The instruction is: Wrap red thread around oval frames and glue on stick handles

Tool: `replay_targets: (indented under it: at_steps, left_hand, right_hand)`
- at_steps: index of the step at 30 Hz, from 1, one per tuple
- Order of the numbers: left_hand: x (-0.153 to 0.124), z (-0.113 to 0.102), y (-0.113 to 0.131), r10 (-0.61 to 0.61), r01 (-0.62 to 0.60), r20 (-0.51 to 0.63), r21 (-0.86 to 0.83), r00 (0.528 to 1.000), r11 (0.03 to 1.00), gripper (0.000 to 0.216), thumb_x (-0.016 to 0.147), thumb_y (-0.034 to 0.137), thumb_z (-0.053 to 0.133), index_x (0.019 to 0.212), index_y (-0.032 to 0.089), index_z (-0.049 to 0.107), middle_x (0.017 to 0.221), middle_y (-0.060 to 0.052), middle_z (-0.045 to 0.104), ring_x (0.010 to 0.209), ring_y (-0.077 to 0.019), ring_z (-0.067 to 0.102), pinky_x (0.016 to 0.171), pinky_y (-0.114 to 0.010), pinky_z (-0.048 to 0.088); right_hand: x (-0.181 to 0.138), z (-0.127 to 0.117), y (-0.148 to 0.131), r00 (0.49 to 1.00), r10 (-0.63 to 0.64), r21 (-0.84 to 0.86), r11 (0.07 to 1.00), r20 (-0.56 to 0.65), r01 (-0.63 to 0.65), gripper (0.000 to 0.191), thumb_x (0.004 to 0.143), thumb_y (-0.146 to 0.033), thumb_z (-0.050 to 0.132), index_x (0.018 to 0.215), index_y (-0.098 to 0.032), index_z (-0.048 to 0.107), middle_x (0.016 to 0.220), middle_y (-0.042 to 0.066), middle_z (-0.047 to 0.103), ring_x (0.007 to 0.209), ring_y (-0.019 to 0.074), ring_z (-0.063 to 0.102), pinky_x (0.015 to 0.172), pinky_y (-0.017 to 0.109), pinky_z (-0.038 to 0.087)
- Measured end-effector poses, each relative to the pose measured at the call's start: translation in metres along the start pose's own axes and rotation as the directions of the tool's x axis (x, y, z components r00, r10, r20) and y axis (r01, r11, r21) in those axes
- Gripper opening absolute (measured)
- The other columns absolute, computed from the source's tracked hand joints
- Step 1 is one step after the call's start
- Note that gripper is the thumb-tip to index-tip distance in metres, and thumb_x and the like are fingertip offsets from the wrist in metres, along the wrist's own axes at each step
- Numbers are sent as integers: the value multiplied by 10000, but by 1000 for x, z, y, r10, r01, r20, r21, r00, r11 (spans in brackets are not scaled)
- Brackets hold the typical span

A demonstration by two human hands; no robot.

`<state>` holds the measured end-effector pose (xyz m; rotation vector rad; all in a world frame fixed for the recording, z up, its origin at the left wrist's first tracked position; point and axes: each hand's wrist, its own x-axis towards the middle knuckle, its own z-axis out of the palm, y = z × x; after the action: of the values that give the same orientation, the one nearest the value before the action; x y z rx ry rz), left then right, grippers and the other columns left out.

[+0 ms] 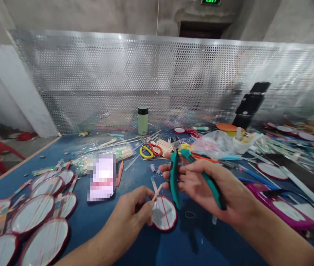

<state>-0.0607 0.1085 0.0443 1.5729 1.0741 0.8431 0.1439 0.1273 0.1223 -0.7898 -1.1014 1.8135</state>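
Observation:
Between the thumb and fingers of my left hand is a short thin wooden stick, held at a slant. Just under it a round white disc with a red rim lies on the table, a red line across its face and a flat stick at its top edge. My right hand holds cutting pliers with teal handles. The handles are spread apart in the palm and the jaws point away from me. A small loose rubber band lies to the right of the disc.
Several red-rimmed discs on sticks lie at the left. Beyond my hands are a blurred-out phone, scissors, wooden sticks and a green bottle. A magenta case lies right. A perforated metal screen closes the back.

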Motion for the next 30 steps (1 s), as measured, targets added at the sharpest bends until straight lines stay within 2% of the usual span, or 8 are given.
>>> replay_targets:
  at_steps: [4, 8, 10, 13, 15, 18, 23, 30]
  left_hand:
    - [1, 6, 1, -119, 123, 33, -180, 992, 976, 209, 929, 379, 473, 953, 185, 548, 586, 62, 567, 344, -38, 294, 359, -176, 196]
    - [7, 5, -5, -152, 151, 23, -337, 988, 929, 276, 849, 437, 580, 921, 181, 504, 583, 65, 557, 313, -24, 296, 314, -166, 199]
    - [10, 3, -10, -156, 145, 1, -365, 988, 920, 285, 823, 424, 615, 911, 175, 507, 593, 60, 567, 312, -15, 298, 310, -159, 195]
    - [12, -1, -10, -183, 158, -34, -369, 982, 916, 285, 809, 419, 627, 897, 173, 516, 602, 55, 573, 316, -7, 291, 314, -154, 184]
    - [12, -4, -4, -186, 152, -62, -360, 981, 921, 300, 795, 432, 637, 899, 171, 532, 606, 56, 566, 325, -7, 288, 322, -154, 185]
    - [12, -10, 8, -196, 160, -88, -310, 977, 937, 329, 783, 470, 637, 906, 174, 559, 619, 52, 563, 340, -15, 301, 335, -161, 198]
    - [10, -13, 13, -142, 125, -94, -164, 985, 978, 342, 848, 482, 555, 992, 179, 620, 530, 66, 514, 356, -48, 300, 357, -176, 201]
    - [0, -14, 15, -20, 30, -163, 56, 986, 998, 372, 916, 497, 463, 1036, 212, 669, 565, 42, 494, 505, -112, 449, 467, -199, 338]
  right_hand:
    - [4, 5, 2, 997, -17, 30, 999, 81, 15, 330, 817, -282, 494, 1116, -219, 618, 1196, 103, 663, 1099, 302, 644, 900, 508, 553]
    - [9, -5, 4, 999, -36, -191, 981, -10, 34, 432, 833, -289, 568, 1264, -273, 570, 1247, 91, 649, 1026, 295, 673, 847, 501, 571]
    - [7, -13, 4, 989, -92, -440, 897, -114, 33, 517, 793, -297, 636, 1305, -287, 572, 1264, 76, 654, 1115, 319, 639, 936, 486, 535]
    - [-1, -21, 2, 968, -174, -751, 660, -184, -24, 650, 702, -267, 687, 1341, -300, 574, 1327, 40, 629, 1327, 362, 471, 1091, 465, 415]
    - [-6, -23, 2, 973, -170, -843, 536, -158, -43, 687, 693, -232, 662, 1367, -313, 554, 1388, 15, 583, 1367, 355, 422, 1126, 453, 370]
    - [-9, -22, 5, 988, -106, -891, 452, -114, -55, 688, 728, -196, 592, 1402, -311, 510, 1408, 19, 562, 1289, 322, 509, 1070, 423, 424]
    - [-9, -28, 9, 996, -41, -880, 471, -84, -55, 629, 752, -184, 516, 1371, -292, 521, 1215, 50, 671, 1022, 264, 648, 892, 375, 529]
    - [-21, -53, 15, 998, 44, -803, 593, -40, -58, 515, 706, -341, 638, 1202, -479, 638, 1116, 3, 720, 1108, 306, 651, 861, 350, 552]
